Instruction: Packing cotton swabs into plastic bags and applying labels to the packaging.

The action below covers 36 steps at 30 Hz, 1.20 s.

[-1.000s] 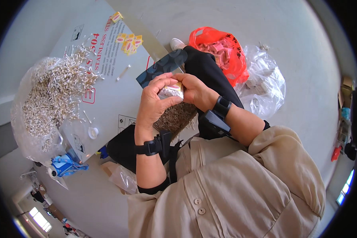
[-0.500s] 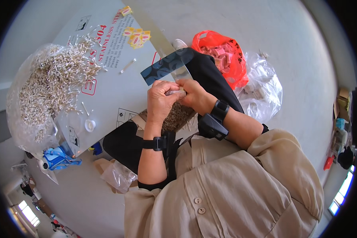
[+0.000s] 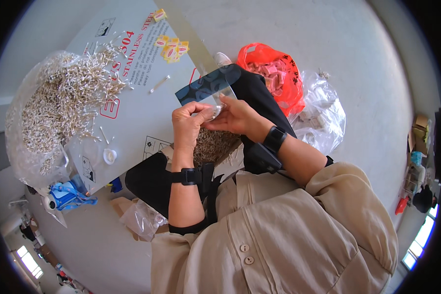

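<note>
A small clear plastic packet (image 3: 213,113) with whitish contents sits between my two hands, over the table's near corner. My left hand (image 3: 188,120) pinches it between thumb and fingers. My right hand (image 3: 236,115) is closed on its other side, fingers partly hidden behind it. Below them, an open box (image 3: 218,147) on my lap holds many thin brownish sticks. Just beyond my hands, a dark bluish see-through strip (image 3: 206,85) lies across the table's edge. Loose cotton swabs (image 3: 159,84) lie on the table left of the strip.
A big clear bag (image 3: 22,105) spills a heap of cotton swabs on the left. Small yellow packets (image 3: 171,49) lie farther back on the table (image 3: 142,112). A white dish (image 3: 110,156) is nearer. Right, on the floor: a red bag (image 3: 291,73) and a clear bag (image 3: 326,115).
My hands have opened up somewhat around the clear packet, so more of it shows. The left hand has shifted slightly left; the right hand's fingers have turned more underneath.
</note>
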Available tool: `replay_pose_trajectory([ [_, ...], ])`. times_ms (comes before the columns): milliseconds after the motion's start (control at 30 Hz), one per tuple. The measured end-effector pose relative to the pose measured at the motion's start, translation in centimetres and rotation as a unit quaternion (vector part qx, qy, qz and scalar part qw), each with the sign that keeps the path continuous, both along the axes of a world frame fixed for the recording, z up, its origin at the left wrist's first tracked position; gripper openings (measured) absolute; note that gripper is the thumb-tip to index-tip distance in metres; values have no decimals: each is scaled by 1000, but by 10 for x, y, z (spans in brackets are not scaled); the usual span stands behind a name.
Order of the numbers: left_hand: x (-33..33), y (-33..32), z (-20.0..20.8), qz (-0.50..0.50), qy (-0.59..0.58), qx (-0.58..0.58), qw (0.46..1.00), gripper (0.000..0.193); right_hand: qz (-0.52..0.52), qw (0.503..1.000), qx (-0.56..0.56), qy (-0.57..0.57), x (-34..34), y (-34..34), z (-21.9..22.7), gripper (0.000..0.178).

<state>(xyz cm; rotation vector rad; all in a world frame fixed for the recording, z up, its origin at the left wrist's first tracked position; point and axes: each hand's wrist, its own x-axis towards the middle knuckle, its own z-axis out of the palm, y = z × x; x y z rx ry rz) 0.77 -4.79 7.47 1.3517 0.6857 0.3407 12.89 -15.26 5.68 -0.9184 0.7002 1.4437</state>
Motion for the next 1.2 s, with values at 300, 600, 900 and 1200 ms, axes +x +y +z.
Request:
replay_pose_trajectory([
  [300, 10, 9, 4, -20, 68, 227, 971, 12, 178, 569, 184, -781, 14, -30, 36, 29],
  [600, 8, 11, 11, -13, 63, 7, 998, 13, 227, 408, 187, -864, 18, -11, 22, 15],
  [900, 5, 19, 1, -35, 88, -12, 995, 15, 193, 421, 178, -868, 11, -9, 20, 15],
  [1200, 10, 9, 14, 10, 53, 8, 999, 12, 190, 400, 170, -880, 14, -10, 18, 16],
])
